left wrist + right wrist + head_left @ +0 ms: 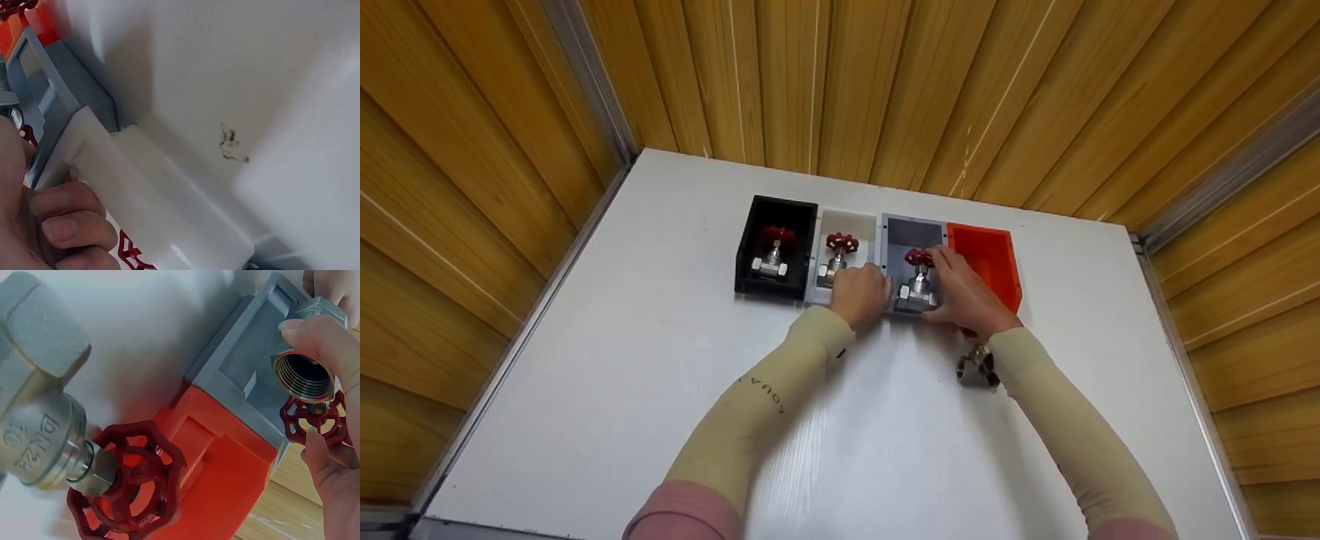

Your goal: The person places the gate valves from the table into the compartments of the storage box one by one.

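My right hand (964,292) holds a gate valve (917,291) with a red handwheel at the grey bin (913,229). In the right wrist view, one digit lies on the metal body of that valve (304,377) and another against its handwheel. My left hand (861,292) is at the front right corner of the white bin (847,221), its fingers curled at the bin's edge in the left wrist view. Behind it, a second gate valve (840,244) stands in the white bin. The left palm is partly hidden.
A black bin (740,277) with a gate valve (772,259) inside stands at the row's left end. An orange bin (997,259) is at the right end. Another gate valve (979,367) lies on the white table (660,360) beneath my right wrist. Wood-patterned walls (855,82) surround the table.
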The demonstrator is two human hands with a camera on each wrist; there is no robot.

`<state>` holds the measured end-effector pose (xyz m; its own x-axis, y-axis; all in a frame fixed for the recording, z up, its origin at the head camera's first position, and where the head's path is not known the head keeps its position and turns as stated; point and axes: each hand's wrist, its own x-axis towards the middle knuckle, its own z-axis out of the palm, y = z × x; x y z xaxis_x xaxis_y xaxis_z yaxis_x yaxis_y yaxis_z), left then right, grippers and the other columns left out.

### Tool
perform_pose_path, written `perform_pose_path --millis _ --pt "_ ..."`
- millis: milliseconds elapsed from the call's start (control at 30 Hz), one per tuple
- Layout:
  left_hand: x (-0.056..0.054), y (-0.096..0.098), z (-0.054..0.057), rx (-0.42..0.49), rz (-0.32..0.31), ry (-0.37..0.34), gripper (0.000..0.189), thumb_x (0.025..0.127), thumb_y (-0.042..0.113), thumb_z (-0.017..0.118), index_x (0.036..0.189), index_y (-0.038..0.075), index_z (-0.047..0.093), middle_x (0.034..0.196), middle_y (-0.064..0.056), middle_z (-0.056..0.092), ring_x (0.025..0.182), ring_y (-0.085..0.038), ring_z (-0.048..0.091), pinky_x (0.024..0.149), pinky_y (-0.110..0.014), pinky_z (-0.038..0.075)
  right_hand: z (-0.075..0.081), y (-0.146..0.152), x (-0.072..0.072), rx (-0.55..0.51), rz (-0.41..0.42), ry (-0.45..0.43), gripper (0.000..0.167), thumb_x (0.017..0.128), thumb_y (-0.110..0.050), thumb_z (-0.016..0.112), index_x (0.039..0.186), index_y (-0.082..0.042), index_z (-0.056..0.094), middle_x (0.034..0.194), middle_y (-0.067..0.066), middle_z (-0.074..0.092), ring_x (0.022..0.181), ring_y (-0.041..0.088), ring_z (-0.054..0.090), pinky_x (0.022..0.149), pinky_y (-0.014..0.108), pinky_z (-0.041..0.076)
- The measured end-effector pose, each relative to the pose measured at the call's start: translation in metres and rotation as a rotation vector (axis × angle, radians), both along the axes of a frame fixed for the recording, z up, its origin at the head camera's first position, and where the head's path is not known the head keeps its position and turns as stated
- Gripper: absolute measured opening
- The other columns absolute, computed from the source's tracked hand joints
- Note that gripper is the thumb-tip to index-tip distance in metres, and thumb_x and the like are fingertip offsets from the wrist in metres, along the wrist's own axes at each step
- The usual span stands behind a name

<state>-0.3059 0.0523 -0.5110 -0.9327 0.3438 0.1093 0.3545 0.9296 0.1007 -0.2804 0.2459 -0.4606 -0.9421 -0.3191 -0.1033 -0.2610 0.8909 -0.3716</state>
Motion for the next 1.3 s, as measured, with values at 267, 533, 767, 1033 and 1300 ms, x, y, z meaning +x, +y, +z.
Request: perform_pose_path --millis 267,533,767,1033,1300 --pt "-0.001 -0.001 0.000 -0.030 0.007 -0.026 0.047 0.103 0.041 0.036 0.088 0.010 0.068 0.084 -0.003 0.068 0.072 -0.023 0.069 0.057 -0.038 0.052 -0.002 -0.005 -0.009 0.016 -0.009 -0.006 0.110 0.069 -0.026 0.088 0.153 -0.008 0.019 0.158 0.015 0.021 0.145 0.033 0.023 0.110 0.050 0.035" --pt "-0.002 -0.001 -0.002 -0.004 0.021 -0.039 0.047 0.102 0.042 0.037 0.084 0.011 0.067 0.079 -0.002 0.068 0.068 -0.021 0.068 0.055 -0.036 0.051 -0.009 -0.003 -0.016 0.010 -0.029 0.014 0.110 0.068 -0.025 0.089 0.152 -0.006 0.020 0.156 0.015 0.023 0.142 0.033 0.026 0.109 0.051 0.037" --pt "-0.002 -0.001 0.000 -0.034 0.011 -0.069 0.049 0.103 0.042 0.034 0.088 0.010 0.067 0.084 -0.003 0.068 0.071 -0.021 0.068 0.057 -0.036 0.052 -0.010 -0.002 -0.020 -0.010 -0.029 0.020 0.109 0.068 -0.025 0.089 0.151 -0.006 0.022 0.154 0.014 0.026 0.139 0.032 0.029 0.108 0.050 0.038" --pt "-0.001 0.001 0.001 -0.023 0.009 -0.075 0.048 0.103 0.042 0.035 0.088 0.010 0.067 0.086 -0.003 0.068 0.073 -0.022 0.069 0.058 -0.037 0.052 -0.012 -0.004 -0.025 -0.002 -0.053 -0.002 0.108 0.068 -0.023 0.089 0.151 -0.007 0.021 0.153 0.014 0.026 0.137 0.031 0.030 0.110 0.049 0.036" --pt "-0.001 0.001 0.001 -0.038 0.011 -0.057 0.048 0.103 0.043 0.034 0.088 0.011 0.068 0.086 -0.002 0.068 0.071 -0.021 0.068 0.057 -0.036 0.052 -0.011 -0.008 -0.032 0.009 -0.049 -0.015 0.109 0.067 -0.019 0.089 0.151 -0.006 0.021 0.155 0.015 0.024 0.142 0.032 0.025 0.111 0.050 0.034"
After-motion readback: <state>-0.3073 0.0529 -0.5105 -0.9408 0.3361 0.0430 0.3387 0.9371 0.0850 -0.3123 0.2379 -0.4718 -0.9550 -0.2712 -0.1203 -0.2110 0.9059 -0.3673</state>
